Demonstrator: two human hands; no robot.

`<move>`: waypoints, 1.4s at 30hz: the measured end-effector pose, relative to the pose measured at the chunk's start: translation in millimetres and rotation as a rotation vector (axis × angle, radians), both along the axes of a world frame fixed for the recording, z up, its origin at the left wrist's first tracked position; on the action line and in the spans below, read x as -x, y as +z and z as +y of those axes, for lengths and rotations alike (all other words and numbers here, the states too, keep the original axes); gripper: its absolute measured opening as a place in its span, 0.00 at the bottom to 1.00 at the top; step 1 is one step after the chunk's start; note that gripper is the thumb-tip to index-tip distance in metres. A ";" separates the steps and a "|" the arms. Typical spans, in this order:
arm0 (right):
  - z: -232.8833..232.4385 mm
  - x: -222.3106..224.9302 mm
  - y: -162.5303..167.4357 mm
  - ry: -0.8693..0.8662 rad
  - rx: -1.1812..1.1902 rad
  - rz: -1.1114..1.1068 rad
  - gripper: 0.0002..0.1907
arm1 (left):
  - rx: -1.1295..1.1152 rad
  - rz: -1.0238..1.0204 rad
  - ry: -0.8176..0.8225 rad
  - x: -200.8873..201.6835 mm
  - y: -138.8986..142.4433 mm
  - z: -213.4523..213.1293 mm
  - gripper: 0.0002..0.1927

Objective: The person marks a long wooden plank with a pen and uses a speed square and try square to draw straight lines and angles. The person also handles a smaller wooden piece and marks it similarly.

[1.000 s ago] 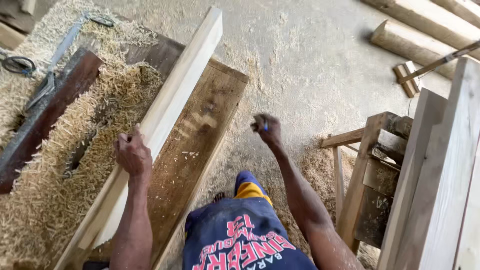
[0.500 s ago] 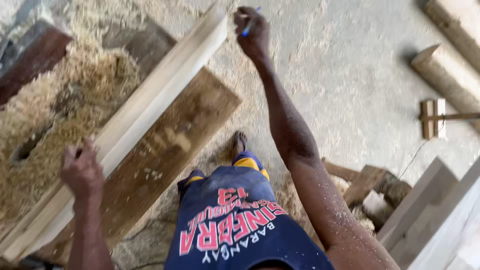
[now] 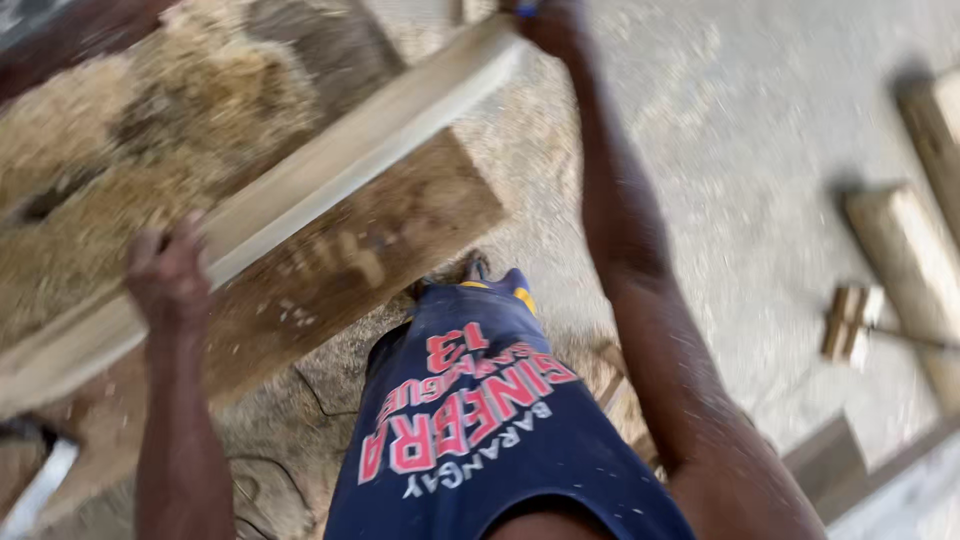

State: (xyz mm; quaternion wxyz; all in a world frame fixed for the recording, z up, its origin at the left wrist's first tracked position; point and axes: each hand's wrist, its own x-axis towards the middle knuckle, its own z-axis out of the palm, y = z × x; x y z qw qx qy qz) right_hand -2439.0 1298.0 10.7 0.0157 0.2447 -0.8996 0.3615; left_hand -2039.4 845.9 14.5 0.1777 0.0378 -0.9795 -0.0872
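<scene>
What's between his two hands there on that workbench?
In the head view, only the pale wooden plank runs between them: the left hand grips its near part, the right hand reaches its far end, holding something small and blue.

Dressed in a sleeveless dark navy jersey [image 3: 470, 420] with large red lettering outlined in white, plus smaller white lettering and a red number across the front. Below it, navy shorts [image 3: 490, 300] trimmed with a yellow band at the hem. Bare arms, uncovered from shoulder down to left hand [image 3: 170, 275] and right hand [image 3: 555, 25]; dusted with pale specks along the right forearm. Blurred throughout, so finer detail unreadable.
</scene>
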 end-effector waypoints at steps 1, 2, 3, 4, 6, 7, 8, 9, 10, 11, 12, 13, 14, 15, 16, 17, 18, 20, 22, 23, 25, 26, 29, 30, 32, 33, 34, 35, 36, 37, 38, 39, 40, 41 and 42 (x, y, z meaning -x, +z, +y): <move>-0.3 -3.4 5.1 0.023 -0.020 0.034 0.08 | -0.142 0.077 -0.033 2.7 -1.6 1.2 0.12; -1.2 -6.6 9.9 0.050 -0.030 0.060 0.08 | -0.248 0.165 -0.059 3.7 -3.4 -0.4 0.13; -6.3 -15.8 16.9 0.070 -0.028 0.061 0.09 | -0.281 0.232 -0.066 2.5 -5.6 -3.6 0.14; -6.7 -21.9 26.1 0.090 -0.040 0.035 0.09 | -0.212 0.248 -0.050 3.8 -9.7 -3.6 0.14; -13.4 -38.2 38.3 0.151 -0.096 -0.038 0.10 | -0.101 0.270 0.003 -0.2 -12.7 -6.5 0.16; -15.1 -42.1 44.7 0.172 -0.132 -0.060 0.10 | -0.063 0.294 0.029 -2.2 -17.8 -8.1 0.17; -18.1 -47.3 46.7 0.191 -0.157 -0.081 0.10 | -0.030 0.323 0.053 -3.4 -23.2 -11.6 0.19; -17.9 -49.7 49.5 0.195 -0.176 -0.095 0.11 | 0.006 0.367 0.065 -3.3 -25.9 -13.0 0.20; -17.0 -50.9 52.3 0.199 -0.182 -0.110 0.11 | -0.004 0.352 0.093 -5.0 -29.3 -14.9 0.21; -14.7 -50.0 53.4 0.198 -0.182 -0.123 0.12 | -0.058 0.284 0.125 -5.5 -33.9 -14.8 0.17; -12.1 -47.8 56.1 0.182 -0.168 -0.133 0.12 | -0.102 0.225 0.142 -4.4 -37.7 -16.9 0.17; -9.4 -44.8 56.3 0.159 -0.147 -0.144 0.13 | -0.025 0.321 0.152 -1.9 -42.4 -19.9 0.18; -7.3 -40.9 57.5 0.138 -0.130 -0.157 0.13 | 0.036 0.410 0.160 -1.1 -48.9 -18.8 0.20; -6.3 -36.7 57.9 0.122 -0.122 -0.183 0.14 | 0.081 0.493 0.167 0.3 -56.2 -19.4 0.23; -6.6 -32.5 57.1 0.094 -0.104 -0.238 0.14 | 0.088 0.497 0.182 3.1 -64.4 -19.0 0.23; -7.7 -28.4 57.6 0.067 -0.072 -0.292 0.15 | 0.110 0.499 0.191 4.8 -73.4 -18.9 0.22; -12.7 -25.6 54.6 0.041 -0.021 -0.375 0.14 | 0.149 0.499 0.194 6.8 -81.1 -20.7 0.22; -23.4 -21.6 51.3 -0.030 -0.064 -0.334 0.15 | 0.031 0.433 0.131 10.3 -96.9 -22.3 0.23; -31.9 -20.8 51.2 -0.073 -0.092 -0.327 0.16 | -0.019 0.414 0.114 12.9 -108.7 -23.2 0.24; -35.4 -21.7 50.8 -0.076 -0.086 -0.340 0.16 | 0.004 0.429 0.128 14.0 -112.8 -23.3 0.24; -39.2 -25.3 51.5 -0.081 -0.074 -0.363 0.15 | 0.043 0.424 0.147 15.2 -116.5 -23.3 0.23; -40.0 -27.3 51.8 -0.083 -0.068 -0.374 0.15 | 0.058 0.403 0.152 15.6 -116.8 -23.1 0.23; -38.7 -32.8 50.9 -0.052 -0.076 -0.283 0.13 | 0.045 0.336 0.137 14.4 -114.8 -21.4 0.23; -37.9 -33.7 50.5 -0.041 -0.087 -0.231 0.13 | 0.026 0.314 0.124 13.9 -113.7 -20.8 0.23; -35.7 -34.3 50.0 -0.014 -0.080 -0.225 0.13 | 0.008 0.380 0.116 12.4 -111.6 -19.5 0.24; -34.6 -34.2 50.1 -0.002 -0.072 -0.223 0.13 | 0.004 0.412 0.109 11.9 -110.6 -19.1 0.25; -32.8 -34.5 49.8 0.052 -0.081 -0.218 0.12 | 0.016 0.422 0.110 11.2 -109.5 -18.9 0.25; -31.3 -34.1 49.8 0.106 -0.093 -0.215 0.12 | 0.024 0.431 0.112 10.9 -107.9 -18.8 0.25; -28.3 -34.7 48.9 0.156 -0.107 -0.213 0.11 | 0.030 0.439 0.111 9.9 -106.2 -18.8 0.26; -26.3 -34.3 46.4 0.109 -0.185 -0.125 0.12 | 0.006 0.410 0.102 9.9 -105.4 -19.1 0.25; -21.8 -34.7 43.3 0.084 -0.219 -0.090 0.11 | -0.014 0.381 0.094 9.1 -104.4 -19.5 0.25; -18.3 -33.8 37.7 0.083 -0.221 -0.076 0.11 | -0.033 0.350 0.086 8.2 -104.4 -20.0 0.25; -12.7 -31.1 31.9 0.085 -0.208 -0.063 0.10 | -0.033 0.344 0.092 7.7 -103.7 -20.0 0.24; -5.7 -27.2 24.8 0.093 -0.199 -0.049 0.10 | -0.032 0.339 0.097 5.3 -102.8 -19.8 0.23; 1.1 -21.2 15.5 0.108 -0.189 -0.016 0.10 | -0.034 0.339 0.094 4.9 -101.8 -18.6 0.22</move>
